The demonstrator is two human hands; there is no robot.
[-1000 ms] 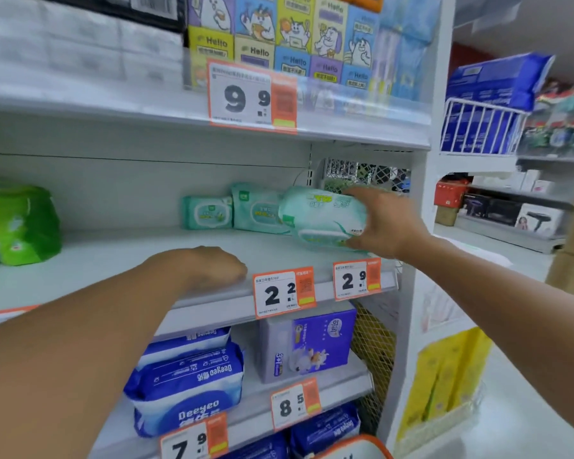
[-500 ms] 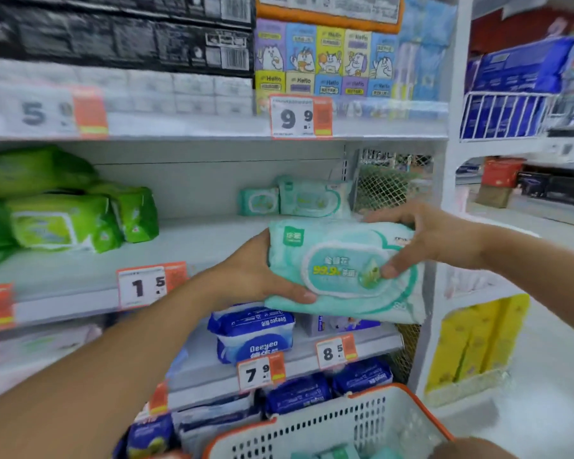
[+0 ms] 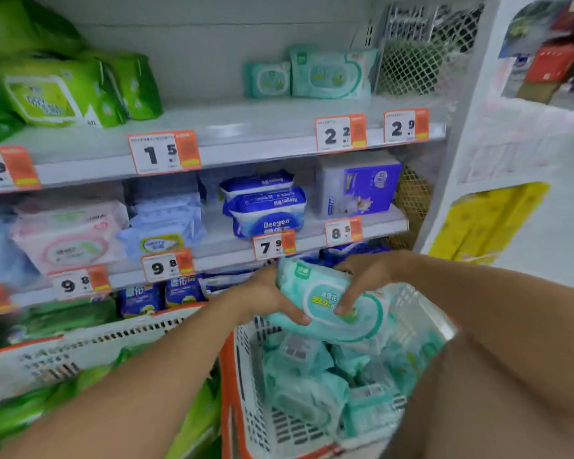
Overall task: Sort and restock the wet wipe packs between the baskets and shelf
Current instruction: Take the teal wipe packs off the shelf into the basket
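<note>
Here, nearest, the orange-rimmed basket (image 3: 242, 376) holds teal packs; just above it the left hand (image 3: 262, 298) and right hand (image 3: 367, 276) clamp one wet wipe pack (image 3: 328, 303), probably sorting. Farther, two matching packs (image 3: 309, 74) stand on the shelf (image 3: 229, 127).

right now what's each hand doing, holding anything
Left hand: grips the left end of the teal wet wipe pack.
Right hand: grips the same pack from above, over the right basket.
</note>
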